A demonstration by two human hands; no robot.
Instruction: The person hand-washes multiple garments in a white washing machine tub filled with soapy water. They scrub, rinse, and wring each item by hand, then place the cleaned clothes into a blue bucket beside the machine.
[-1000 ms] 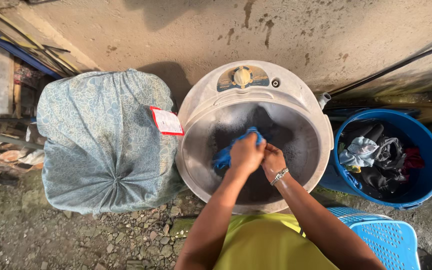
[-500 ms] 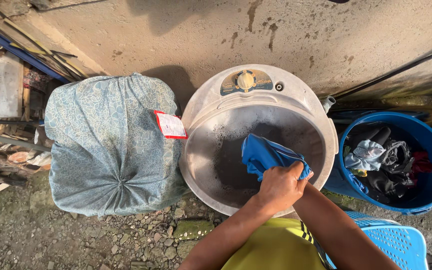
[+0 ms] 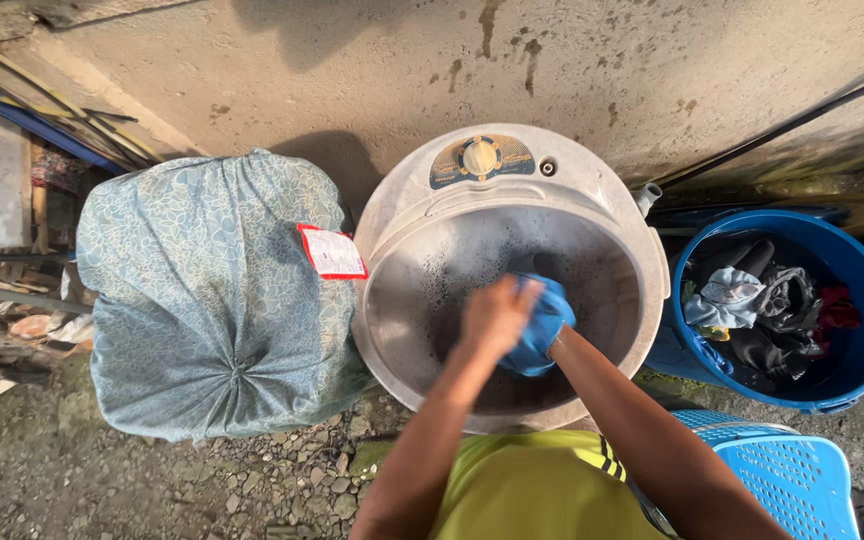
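Observation:
A round beige washing tub (image 3: 392, 240) with a dial on its top rim stands against the wall, holding dark soapy water. Over the tub, both my hands grip a wet blue cloth (image 3: 544, 322). My left hand (image 3: 492, 315) closes on the cloth's left side. My right hand (image 3: 555, 338) is mostly hidden under the cloth, with only the wrist showing.
A large bundle wrapped in pale blue flowered fabric (image 3: 202, 290) with a red-edged tag stands left of the tub. A blue bucket (image 3: 862, 370) of dark clothes stands at the right. A light blue plastic basket (image 3: 792, 480) lies at the lower right. Gravel covers the ground.
The blue cloth was lifted out of the tub toward the right, then brought back to the middle. Both hands now bunch it together over the water.

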